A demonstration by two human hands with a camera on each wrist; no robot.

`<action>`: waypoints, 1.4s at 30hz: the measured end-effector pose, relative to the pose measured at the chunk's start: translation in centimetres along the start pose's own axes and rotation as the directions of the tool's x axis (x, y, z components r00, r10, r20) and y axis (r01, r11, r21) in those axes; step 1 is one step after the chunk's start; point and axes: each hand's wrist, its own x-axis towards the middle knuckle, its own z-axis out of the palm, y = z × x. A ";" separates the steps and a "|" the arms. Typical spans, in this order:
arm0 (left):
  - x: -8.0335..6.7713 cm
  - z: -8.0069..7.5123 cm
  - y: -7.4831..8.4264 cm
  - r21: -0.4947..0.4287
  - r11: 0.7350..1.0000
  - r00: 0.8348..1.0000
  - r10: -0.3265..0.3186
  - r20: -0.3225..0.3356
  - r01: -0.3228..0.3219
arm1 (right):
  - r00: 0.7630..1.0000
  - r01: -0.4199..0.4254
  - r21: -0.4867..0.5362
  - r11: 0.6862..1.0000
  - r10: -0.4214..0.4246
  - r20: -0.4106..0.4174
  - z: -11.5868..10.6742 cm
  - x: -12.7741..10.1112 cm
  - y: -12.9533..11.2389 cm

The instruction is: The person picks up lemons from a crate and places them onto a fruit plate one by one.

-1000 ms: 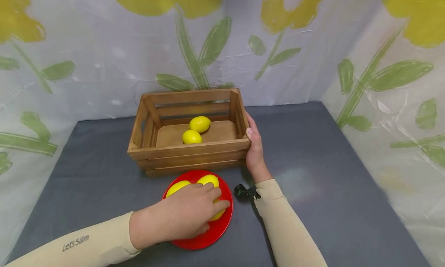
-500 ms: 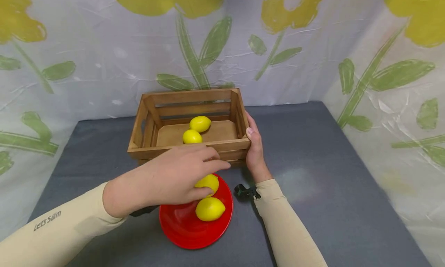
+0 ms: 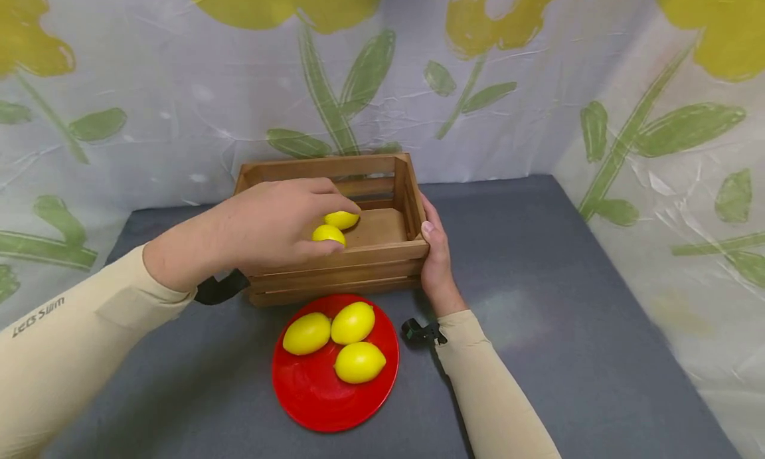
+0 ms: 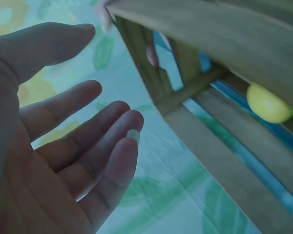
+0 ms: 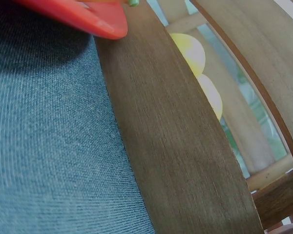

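Observation:
My left hand hangs over the left front of the wooden crate, palm down. The left wrist view shows its fingers loosely spread, with nothing between them and the thumb. Inside the crate are two lemons, a back one and a front one, partly hidden by this hand. At the crate's right end, my right hand grips the side, thumb at the front corner. Three lemons lie on a red plate: a left one, an upper one and a lower one.
The plate sits right in front of the crate on a grey cloth-covered table. A flower-printed sheet hangs behind and at the sides. Small black camera mounts are worn at the wrists, the right one beside the plate.
My left hand has lifted off the lemons on the plate and moved up and away, to over the crate. All three plate lemons now show. The right hand stays on the crate.

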 end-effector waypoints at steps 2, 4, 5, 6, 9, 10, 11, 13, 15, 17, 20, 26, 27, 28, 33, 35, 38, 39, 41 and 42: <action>0.6 -0.3 -0.9 -0.023 1.000 1.000 -0.008 0.018 0.009 | 1.000 -0.006 -0.012 1.000 0.006 -0.004 -0.1 0.0 0.1; 1.3 -0.4 -1.9 -0.041 0.999 0.999 -0.017 0.036 0.018 | 1.000 -0.008 -0.019 1.000 0.008 -0.009 -0.3 -0.1 0.0; 1.6 -0.5 -2.4 -0.046 0.999 0.999 -0.023 0.047 0.025 | 1.000 -0.008 -0.020 1.000 0.008 -0.010 -0.3 -0.1 0.0; 2.0 -0.6 -2.9 -0.043 0.999 0.998 -0.029 0.063 0.032 | 1.000 -0.008 -0.019 1.000 0.008 -0.011 -0.4 -0.1 0.0; 3.1 -0.6 -4.1 -0.029 0.998 0.992 -0.053 0.112 0.057 | 1.000 -0.003 -0.020 1.000 0.003 -0.013 -0.5 -0.1 0.0; 3.4 -0.6 -4.4 -0.026 0.998 0.990 -0.058 0.129 0.062 | 1.000 -0.001 -0.017 1.000 0.001 -0.014 -0.5 -0.1 0.0; 3.8 -0.4 -4.8 -0.021 0.998 0.988 -0.061 0.144 0.065 | 1.000 0.001 -0.017 1.000 -0.001 -0.014 -0.5 -0.1 0.0; 4.5 0.0 -5.3 -0.018 0.998 0.983 -0.062 0.173 0.066 | 1.000 0.006 -0.016 1.000 -0.007 -0.013 -0.5 -0.2 0.1; 5.1 0.6 -6.0 -0.017 0.998 0.979 -0.053 0.197 0.057 | 1.000 0.010 -0.017 1.000 -0.010 -0.009 -0.5 -0.2 0.2; 5.7 1.3 -6.5 -0.008 0.999 0.974 -0.039 0.223 0.042 | 1.000 0.009 -0.022 1.000 -0.009 -0.004 -0.4 -0.3 0.3; 6.4 2.4 -7.1 -0.012 1.000 0.964 -0.021 0.264 0.025 | 1.000 0.010 -0.028 1.000 -0.010 0.002 -0.4 -0.3 0.4; 7.6 3.4 -7.2 -0.027 1.000 0.947 -0.006 0.322 0.016 | 0.999 0.033 -0.023 0.999 -0.033 0.002 -0.3 -0.1 0.3; 7.7 3.5 -7.2 -0.025 1.000 0.944 -0.007 0.331 0.016 | 0.999 0.036 -0.025 0.999 -0.036 0.001 -0.2 -0.1 0.2; 7.9 3.6 -7.2 -0.023 1.000 0.940 -0.011 0.342 0.020 | 0.999 0.040 -0.027 0.999 -0.040 0.002 -0.2 0.0 0.2; 8.3 4.3 -7.0 0.010 1.000 0.919 -0.031 0.394 0.029 | 0.999 0.049 -0.025 0.998 -0.049 0.007 -0.1 0.2 0.1; 8.5 4.6 -7.0 0.021 0.999 0.910 -0.032 0.412 0.025 | 0.999 0.050 -0.017 0.999 -0.050 0.008 -0.1 0.2 0.1; 8.7 5.1 -7.0 0.020 1.000 0.901 -0.026 0.433 0.019 | 0.999 0.048 -0.012 0.999 -0.048 0.006 -0.1 0.2 0.2; 8.8 5.2 -7.0 0.015 1.000 0.900 -0.021 0.436 0.016 | 0.999 0.046 -0.013 0.999 -0.046 0.004 -0.1 0.2 0.2; 9.0 5.4 -6.9 0.008 1.000 0.897 -0.009 0.441 0.006 | 0.999 0.044 -0.023 0.999 -0.044 0.001 -0.2 0.2 0.2; 9.1 5.5 -6.9 0.005 1.000 0.897 -0.004 0.442 0.002 | 0.999 0.043 -0.026 0.999 -0.043 -0.001 -0.2 0.2 0.1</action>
